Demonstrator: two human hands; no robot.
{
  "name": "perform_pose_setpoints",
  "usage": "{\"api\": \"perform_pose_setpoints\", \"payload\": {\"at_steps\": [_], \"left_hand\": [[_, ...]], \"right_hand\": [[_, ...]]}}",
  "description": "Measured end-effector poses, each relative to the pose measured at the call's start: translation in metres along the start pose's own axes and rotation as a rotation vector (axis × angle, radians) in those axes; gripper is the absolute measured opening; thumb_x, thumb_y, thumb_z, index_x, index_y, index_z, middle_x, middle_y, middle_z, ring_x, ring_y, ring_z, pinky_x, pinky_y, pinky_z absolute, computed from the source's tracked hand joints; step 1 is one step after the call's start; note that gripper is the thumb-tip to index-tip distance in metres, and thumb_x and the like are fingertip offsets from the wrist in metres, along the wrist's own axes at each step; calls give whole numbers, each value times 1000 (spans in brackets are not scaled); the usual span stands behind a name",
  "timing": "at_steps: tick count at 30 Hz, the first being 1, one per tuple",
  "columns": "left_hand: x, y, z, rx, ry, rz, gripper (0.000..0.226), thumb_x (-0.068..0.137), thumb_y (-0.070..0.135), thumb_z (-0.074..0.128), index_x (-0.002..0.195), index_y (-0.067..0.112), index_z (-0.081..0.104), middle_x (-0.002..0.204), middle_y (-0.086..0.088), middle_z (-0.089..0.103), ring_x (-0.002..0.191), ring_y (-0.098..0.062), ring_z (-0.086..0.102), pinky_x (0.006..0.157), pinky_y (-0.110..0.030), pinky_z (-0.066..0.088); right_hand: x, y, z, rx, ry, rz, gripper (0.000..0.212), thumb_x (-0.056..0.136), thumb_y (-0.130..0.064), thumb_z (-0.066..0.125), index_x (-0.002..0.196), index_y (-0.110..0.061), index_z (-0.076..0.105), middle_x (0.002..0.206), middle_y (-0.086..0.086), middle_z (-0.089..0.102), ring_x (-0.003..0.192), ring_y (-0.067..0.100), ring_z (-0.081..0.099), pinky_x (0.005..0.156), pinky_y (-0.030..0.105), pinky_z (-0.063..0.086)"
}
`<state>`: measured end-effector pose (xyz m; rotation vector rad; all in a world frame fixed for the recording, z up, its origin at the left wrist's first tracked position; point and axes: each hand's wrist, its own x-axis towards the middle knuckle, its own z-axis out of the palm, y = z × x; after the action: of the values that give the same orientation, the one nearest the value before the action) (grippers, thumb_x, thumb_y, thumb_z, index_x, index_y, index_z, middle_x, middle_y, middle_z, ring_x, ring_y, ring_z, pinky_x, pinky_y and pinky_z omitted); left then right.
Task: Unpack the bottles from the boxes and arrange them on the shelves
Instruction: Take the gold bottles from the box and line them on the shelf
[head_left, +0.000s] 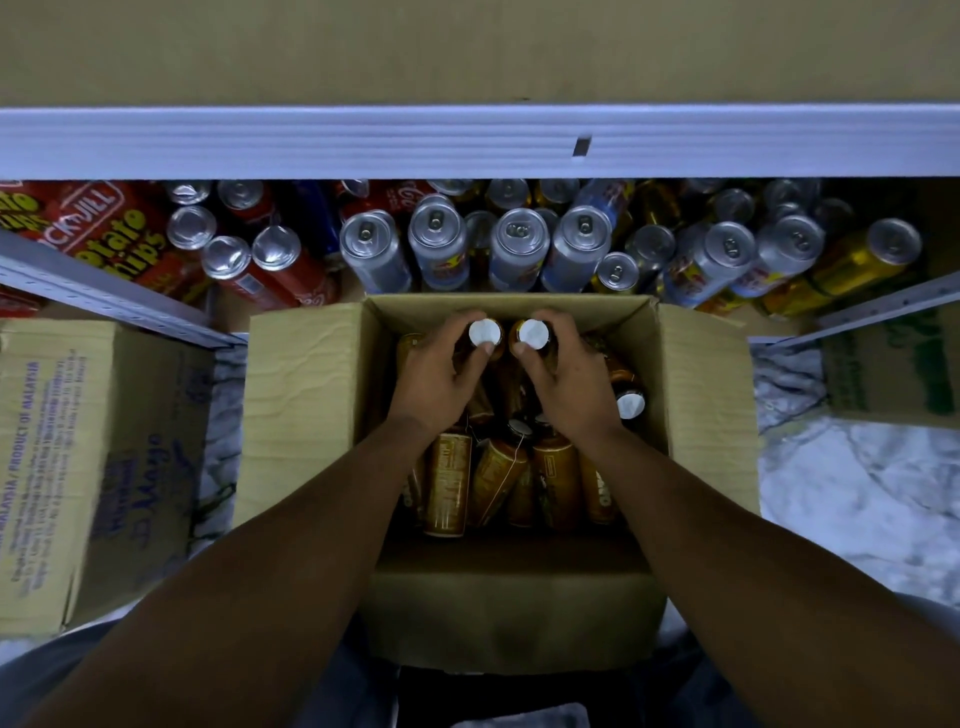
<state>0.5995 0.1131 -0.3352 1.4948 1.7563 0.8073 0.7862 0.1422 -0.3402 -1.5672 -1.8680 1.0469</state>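
Evenly, left hand (441, 366) and right hand (569, 371) (fingers (465, 319) curled) grip bottles (483, 332).

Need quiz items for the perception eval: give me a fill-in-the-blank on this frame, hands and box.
1. The left hand and right hand each grip a bottle with a ____ cap.
2. More bottles sit in the open ____ box.
3. Beyond the box stand rows of drink ____.
Missing words: white; cardboard; cans.
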Motion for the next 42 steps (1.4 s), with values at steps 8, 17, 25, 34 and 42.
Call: {"api": "perform_pose_setpoints", "payload": {"at_steps": [8,17,25,34,42], "left_hand": [[-7,-16,8,121,11,86,52,92,23,73,142,19,58,141,-4,60,125,-13,58,105,-10,38],[1,-8,17,155,-59,-28,62,88,11,75,144,20,49,143,-6,50,126,-27,54,104,-40,48],[-15,43,-29,57,-36,-69,68,90,21,75,150,23,42,141,-6,54,124,-22,55,103,-36,48],[-75,202,-147,-52,-26,-51,70,88,16,76,150,22,44,140,6,55,130,-11,51,103,-23,40],[-121,368,-276,-240,66,-40,61,80,22,78,135,26,52,129,4,61,123,-14,58,105,-46,49]], "right_hand": [[-3,6,3,-57,-24,-13,54,90,-30,74,138,-28,50,134,-1,60,121,15,58,97,23,45],[7,6,8,-86,-42,42,62,87,-16,74,142,-24,46,138,5,49,121,28,56,98,37,48],[-12,-46,-35,13,-40,51,65,88,-21,75,144,-24,43,139,5,52,125,24,54,102,38,48],[-76,-210,-157,117,-123,42,61,86,-25,78,136,-29,45,113,-16,63,95,-1,61,84,27,51],[-116,-389,-279,244,-95,-35,56,85,-18,79,132,-32,50,121,-11,63,110,0,59,88,18,47]]}}
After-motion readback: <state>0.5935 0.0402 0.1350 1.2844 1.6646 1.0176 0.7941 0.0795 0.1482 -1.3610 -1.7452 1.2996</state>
